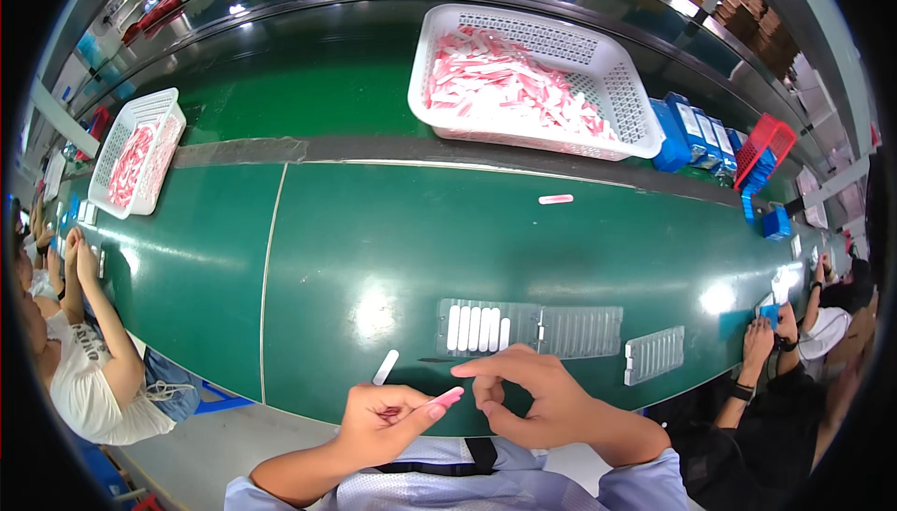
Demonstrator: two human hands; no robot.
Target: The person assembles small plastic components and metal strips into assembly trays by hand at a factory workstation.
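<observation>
My left hand (381, 419) grips a small pink and white stick (447, 398) by one end, with its tip pointing right. My right hand (528, 394) hovers just beside that tip, thumb and forefinger pinched close together, with nothing clearly held. Right in front of my hands lies a clear slotted tray (528, 328) on the green conveyor belt (374, 231); several white sticks (476, 328) fill its left slots. One loose white stick (386, 367) lies on the belt near my left hand.
A second clear tray (654, 354) lies to the right. A large white basket (635, 109) of pink and white sticks sits at the far side, a smaller one (138, 151) at far left. A single pink stick (555, 199) lies mid-belt. Other people sit at left and right.
</observation>
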